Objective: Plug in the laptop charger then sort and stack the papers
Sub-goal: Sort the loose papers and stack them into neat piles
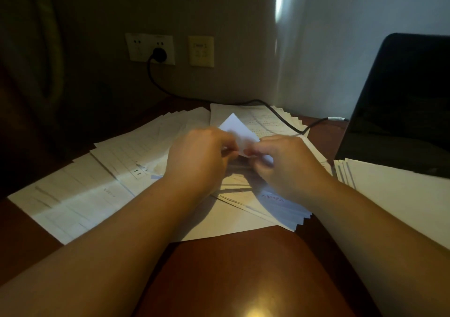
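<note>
My left hand [202,153] and my right hand [287,163] meet over the middle of the desk. Both pinch a small white sheet [237,129] that stands up between them. Under them lie fanned-out papers [97,185], several spread to the left and a bluish fanned stack [285,207] below my right wrist. The black charger plug [158,54] sits in the wall socket [149,48]. Its black cable [267,107] runs down over the papers to the laptop [401,102] at the right.
Another stack of sheets [394,195] lies in front of the laptop at the right. A second wall plate [201,51] sits beside the socket. The brown desk [243,268] shows bare wood near me. A dark curtain [29,48] hangs at the left.
</note>
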{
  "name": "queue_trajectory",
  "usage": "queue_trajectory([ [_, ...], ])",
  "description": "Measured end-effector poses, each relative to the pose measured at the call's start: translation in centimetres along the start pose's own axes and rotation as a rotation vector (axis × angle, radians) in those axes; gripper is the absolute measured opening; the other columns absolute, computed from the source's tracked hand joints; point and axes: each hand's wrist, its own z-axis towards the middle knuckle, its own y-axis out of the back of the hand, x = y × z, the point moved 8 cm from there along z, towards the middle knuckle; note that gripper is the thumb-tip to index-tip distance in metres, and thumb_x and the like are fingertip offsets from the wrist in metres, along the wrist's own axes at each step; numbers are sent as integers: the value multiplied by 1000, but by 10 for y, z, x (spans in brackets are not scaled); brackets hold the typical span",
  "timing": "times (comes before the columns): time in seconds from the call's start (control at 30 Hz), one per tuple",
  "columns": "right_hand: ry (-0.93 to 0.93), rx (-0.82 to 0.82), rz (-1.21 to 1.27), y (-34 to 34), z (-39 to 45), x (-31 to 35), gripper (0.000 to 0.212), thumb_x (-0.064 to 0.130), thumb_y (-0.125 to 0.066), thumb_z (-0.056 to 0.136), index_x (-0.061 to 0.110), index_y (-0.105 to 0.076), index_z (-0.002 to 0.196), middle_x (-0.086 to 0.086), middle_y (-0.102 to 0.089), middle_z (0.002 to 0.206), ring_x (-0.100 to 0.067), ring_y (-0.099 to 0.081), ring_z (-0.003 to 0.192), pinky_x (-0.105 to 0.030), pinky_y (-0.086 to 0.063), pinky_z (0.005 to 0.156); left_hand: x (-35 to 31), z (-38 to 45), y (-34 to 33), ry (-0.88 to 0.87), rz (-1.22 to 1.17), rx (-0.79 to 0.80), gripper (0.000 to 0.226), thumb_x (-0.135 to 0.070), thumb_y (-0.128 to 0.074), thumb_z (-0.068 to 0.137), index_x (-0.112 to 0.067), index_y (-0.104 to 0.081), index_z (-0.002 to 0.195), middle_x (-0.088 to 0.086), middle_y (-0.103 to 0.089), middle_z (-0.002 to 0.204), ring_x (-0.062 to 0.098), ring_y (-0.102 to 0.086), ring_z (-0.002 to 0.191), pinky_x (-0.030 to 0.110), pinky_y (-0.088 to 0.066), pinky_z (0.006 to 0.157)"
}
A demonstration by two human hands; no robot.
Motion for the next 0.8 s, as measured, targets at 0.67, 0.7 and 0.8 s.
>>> queue_trajectory([
  [0.67, -191, -375, 124, 35, -9, -8, 41, 10, -58, 98, 22, -54, 137, -4, -63, 127, -16, -60, 107, -10, -44, 72, 17, -3, -13, 212, 10, 15, 72, -46, -74, 84, -40, -34, 143, -8, -57, 137, 19, -61, 113, 38, -57, 87],
  [0.7, -209, -385, 143, 36, -10, -10, 48, 11, -57, 98, 28, -47, 142, -2, -58, 136, -13, -57, 111, -3, -42, 69, 15, -4, -18, 196, 35, 58, 68, -49, -73, 84, -41, -40, 142, -9, -58, 136, 17, -60, 113, 38, -57, 87],
  [0.8, -187, -455, 146, 40, -10, -11, 60, 9, -55, 98, 39, -36, 147, 3, -51, 143, -3, -50, 113, 6, -37, 71, 12, -5, -24, 175, 73, 144, 56, -51, -73, 84, -39, -54, 135, -10, -61, 134, 14, -60, 111, 35, -55, 88],
])
